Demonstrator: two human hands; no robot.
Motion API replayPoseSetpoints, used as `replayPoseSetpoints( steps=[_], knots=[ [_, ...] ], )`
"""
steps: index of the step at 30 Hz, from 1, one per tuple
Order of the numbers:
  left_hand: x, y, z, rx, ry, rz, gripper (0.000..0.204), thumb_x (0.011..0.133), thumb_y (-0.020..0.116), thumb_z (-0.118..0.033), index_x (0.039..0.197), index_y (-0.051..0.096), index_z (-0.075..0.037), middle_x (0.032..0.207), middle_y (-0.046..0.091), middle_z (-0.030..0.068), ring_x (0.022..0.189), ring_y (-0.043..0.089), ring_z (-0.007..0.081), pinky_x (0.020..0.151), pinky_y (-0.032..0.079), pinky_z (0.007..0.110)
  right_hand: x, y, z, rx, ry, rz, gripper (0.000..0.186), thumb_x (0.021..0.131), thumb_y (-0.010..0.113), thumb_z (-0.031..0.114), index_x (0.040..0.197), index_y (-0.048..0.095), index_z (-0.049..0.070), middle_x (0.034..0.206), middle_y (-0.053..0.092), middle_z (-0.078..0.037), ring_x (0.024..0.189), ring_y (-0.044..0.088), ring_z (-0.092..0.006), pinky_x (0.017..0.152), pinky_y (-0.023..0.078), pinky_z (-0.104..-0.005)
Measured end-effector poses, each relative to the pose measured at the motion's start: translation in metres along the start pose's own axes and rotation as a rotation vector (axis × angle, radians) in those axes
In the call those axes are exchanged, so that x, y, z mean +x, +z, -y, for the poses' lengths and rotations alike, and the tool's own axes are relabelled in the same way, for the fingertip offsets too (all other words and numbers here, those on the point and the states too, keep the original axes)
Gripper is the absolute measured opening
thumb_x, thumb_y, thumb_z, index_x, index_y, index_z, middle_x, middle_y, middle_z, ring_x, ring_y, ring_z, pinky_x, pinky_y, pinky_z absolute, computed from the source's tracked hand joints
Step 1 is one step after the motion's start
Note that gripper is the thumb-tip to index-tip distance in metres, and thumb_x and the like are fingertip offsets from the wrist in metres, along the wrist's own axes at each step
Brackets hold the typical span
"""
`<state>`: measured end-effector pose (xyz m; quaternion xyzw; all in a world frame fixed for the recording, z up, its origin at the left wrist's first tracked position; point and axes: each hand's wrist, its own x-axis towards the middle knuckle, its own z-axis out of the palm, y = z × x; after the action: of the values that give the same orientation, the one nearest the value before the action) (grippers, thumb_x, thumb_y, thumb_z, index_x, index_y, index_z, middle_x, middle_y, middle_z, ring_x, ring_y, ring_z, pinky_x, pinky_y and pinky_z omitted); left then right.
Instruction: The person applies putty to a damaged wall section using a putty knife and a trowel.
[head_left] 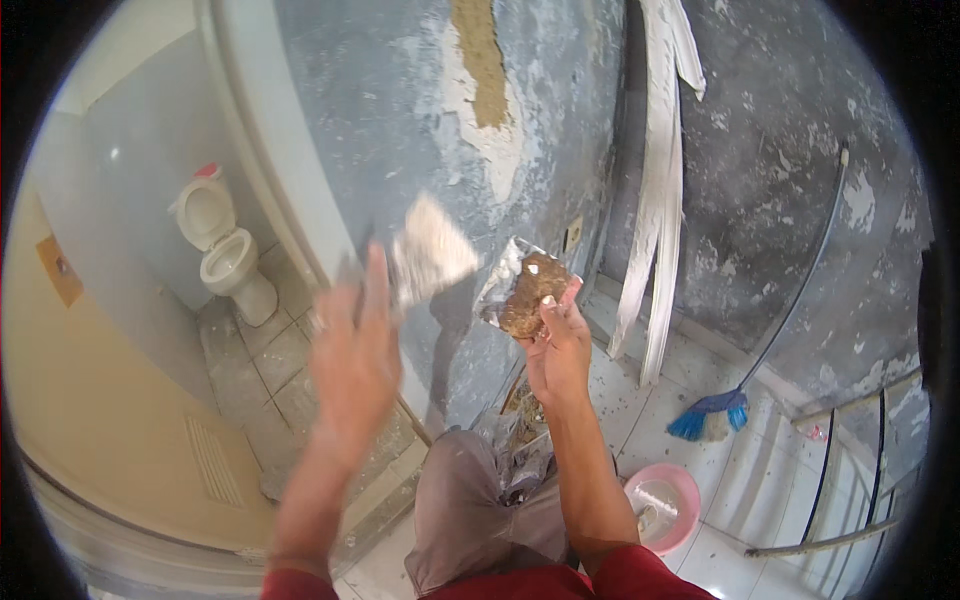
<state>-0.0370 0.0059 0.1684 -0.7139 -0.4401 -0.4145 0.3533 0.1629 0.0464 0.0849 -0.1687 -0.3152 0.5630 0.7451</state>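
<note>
My left hand [352, 365], smeared by motion, is closed round the handle of a putty knife [432, 250]. Its wide, pale blade points up and to the right, in front of the patchy grey wall [370, 130]. In my right hand [560, 355] is a small squarish plate [505, 270] with brown paste on it and white smears along its edges. The thumb lies over the plate's near corner. A narrow gap separates the blade from the plate. Above both, the wall has a strip of bare brown [482, 60] bordered by white filler [500, 165].
A doorway at left opens on a toilet [235, 265]; its tan door [130, 380] stands beside it. Long white strips [655, 200] lean in the corner. A blue broom [712, 415], a pink basin [680, 500] and a metal rack [830, 480] stand at right.
</note>
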Motion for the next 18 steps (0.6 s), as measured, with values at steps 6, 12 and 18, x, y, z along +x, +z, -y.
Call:
replayPoseSetpoints(
  steps=[6,12,18],
  knots=[
    [-0.102,0.032,-0.064,-0.401,-0.326,0.31,0.052,0.087,0.058,0.0,0.138,0.049,-0.001,0.096,0.05,0.018,0.089,0.053,0.0329,0.079,0.046,0.039,-0.03,-0.021,-0.008,-0.022,-0.11,-0.153,0.028,0.1,0.048,0.011,0.126,0.05,0.001,0.114,0.06,-0.007,0.1,0.061,-0.0159,0.086,0.053,-0.0356],
    [-0.117,0.043,-0.087,-0.477,-0.346,0.32,0.047,0.083,0.063,0.003,0.13,0.058,-0.002,0.094,0.051,0.0135,0.087,0.052,0.0309,0.076,0.046,0.038,-0.047,-0.024,-0.01,-0.061,-0.177,-0.196,0.029,0.098,0.05,0.008,0.126,0.05,0.0,0.115,0.061,-0.008,0.102,0.062,-0.018,0.087,0.053,-0.0355],
    [-0.115,0.043,-0.093,-0.481,-0.348,0.315,0.047,0.081,0.064,0.004,0.128,0.06,-0.001,0.091,0.052,0.0126,0.084,0.053,0.0304,0.075,0.046,0.038,-0.06,-0.021,-0.013,-0.175,-0.291,-0.172,0.025,0.1,0.048,0.009,0.122,0.051,-0.002,0.114,0.06,-0.009,0.101,0.061,-0.0163,0.087,0.053,-0.0342]
  ],
)
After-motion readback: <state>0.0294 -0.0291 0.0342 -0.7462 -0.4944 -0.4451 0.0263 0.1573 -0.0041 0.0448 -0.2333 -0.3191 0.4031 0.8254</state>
